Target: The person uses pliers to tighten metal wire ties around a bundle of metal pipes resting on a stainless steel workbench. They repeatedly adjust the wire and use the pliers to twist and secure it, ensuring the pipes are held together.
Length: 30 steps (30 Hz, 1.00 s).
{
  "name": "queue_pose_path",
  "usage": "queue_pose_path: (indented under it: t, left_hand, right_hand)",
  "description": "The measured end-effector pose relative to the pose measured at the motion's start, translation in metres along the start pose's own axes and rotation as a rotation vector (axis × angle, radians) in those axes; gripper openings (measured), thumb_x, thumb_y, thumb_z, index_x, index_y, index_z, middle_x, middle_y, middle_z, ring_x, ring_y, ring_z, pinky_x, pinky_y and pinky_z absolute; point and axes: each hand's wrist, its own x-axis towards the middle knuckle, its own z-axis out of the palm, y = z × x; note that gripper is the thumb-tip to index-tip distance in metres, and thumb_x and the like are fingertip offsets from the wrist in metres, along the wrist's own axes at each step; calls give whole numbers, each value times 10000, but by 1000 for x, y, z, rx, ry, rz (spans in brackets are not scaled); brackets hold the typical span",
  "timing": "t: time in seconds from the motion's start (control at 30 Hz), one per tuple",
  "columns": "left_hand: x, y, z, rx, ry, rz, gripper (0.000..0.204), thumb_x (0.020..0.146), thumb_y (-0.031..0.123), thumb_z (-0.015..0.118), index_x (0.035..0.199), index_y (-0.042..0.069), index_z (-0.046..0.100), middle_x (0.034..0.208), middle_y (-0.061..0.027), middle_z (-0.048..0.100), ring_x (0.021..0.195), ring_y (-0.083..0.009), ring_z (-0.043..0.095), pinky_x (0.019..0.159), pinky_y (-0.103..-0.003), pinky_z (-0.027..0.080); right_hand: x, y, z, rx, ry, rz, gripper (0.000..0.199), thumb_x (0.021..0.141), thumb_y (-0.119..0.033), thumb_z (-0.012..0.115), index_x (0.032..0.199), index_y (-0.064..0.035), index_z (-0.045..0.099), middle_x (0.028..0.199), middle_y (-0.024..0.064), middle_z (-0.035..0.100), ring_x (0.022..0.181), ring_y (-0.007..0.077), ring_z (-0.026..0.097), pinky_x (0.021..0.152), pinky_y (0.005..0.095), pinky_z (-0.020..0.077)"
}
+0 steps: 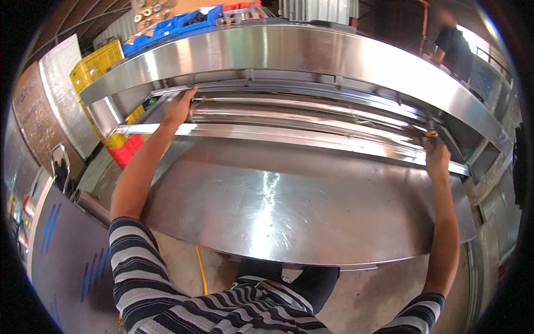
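A long stainless-steel frame (311, 47) stands in front of me, with several shiny metal tubes (300, 114) lying lengthwise inside it. My left hand (179, 107) is at the left end of these tubes, its fingers curled at the rail there; what they grip is partly hidden. At the right end, my right hand (438, 155) is closed around a tool with a black-and-yellow handle (431, 133), which points away from me into the frame's corner. The tool's tip is too small to make out. Nearer to me, a bright metal bar (267, 133) runs across above a broad steel sheet (300, 206).
Yellow crates (97, 64) and a red crate (125, 151) stand at the left. Blue bins (183, 22) with small parts sit behind the frame. A person (455, 50) stands at the far right. A yellow hose (201, 270) lies on the floor beside my legs.
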Motion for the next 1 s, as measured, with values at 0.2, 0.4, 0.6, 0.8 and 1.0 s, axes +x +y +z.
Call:
queue_pose_path:
  t: [0.2, 0.4, 0.6, 0.8, 1.0]
  left_hand:
    - [-8, -14, -2, -57, -127, 124, 482, 961, 441, 676, 1206, 29, 721, 1185, -125, 719, 1101, -219, 661, 983, -336, 488]
    - [-13, -17, -20, -27, -260, 226, 359, 944, 263, 665, 1219, 35, 699, 1213, -113, 692, 1117, -219, 641, 1019, -350, 470]
    - [22, -43, -29, 86, -338, 95, 433, 933, 45, 628, 1366, 67, 626, 1350, -153, 649, 1227, -297, 612, 1100, -366, 429]
    - [16, 16, -25, 521, -322, 165, 610, 997, 509, 615, 1388, 42, 628, 1309, -201, 663, 1253, -304, 582, 1150, -414, 396]
    - [-49, 135, 108, 770, -581, 682, 1008, 888, 681, 668, 1591, 33, 349, 1545, -285, 460, 1457, -428, 426, 1205, -491, 338]
  right_hand:
    - [11, 25, -7, 78, 33, 74, 382, 1007, -375, 644, 1189, -44, 699, 1044, 242, 737, 1045, 420, 707, 899, 476, 532]
    - [16, 2, -10, 145, 55, 258, 415, 983, -413, 675, 1216, -70, 696, 1053, 204, 745, 1045, 404, 707, 918, 461, 527]
    - [12, -4, -19, 191, 11, 335, 408, 993, -376, 653, 1220, -38, 687, 1074, 210, 746, 1033, 349, 719, 906, 417, 527]
    - [8, 5, -20, 55, 1, 125, 447, 989, -421, 637, 1154, -12, 710, 988, 260, 736, 975, 415, 727, 867, 462, 545]
    - [3, 10, -25, 49, 42, 131, 463, 994, -432, 626, 1140, -1, 707, 988, 265, 734, 999, 429, 722, 873, 480, 540]
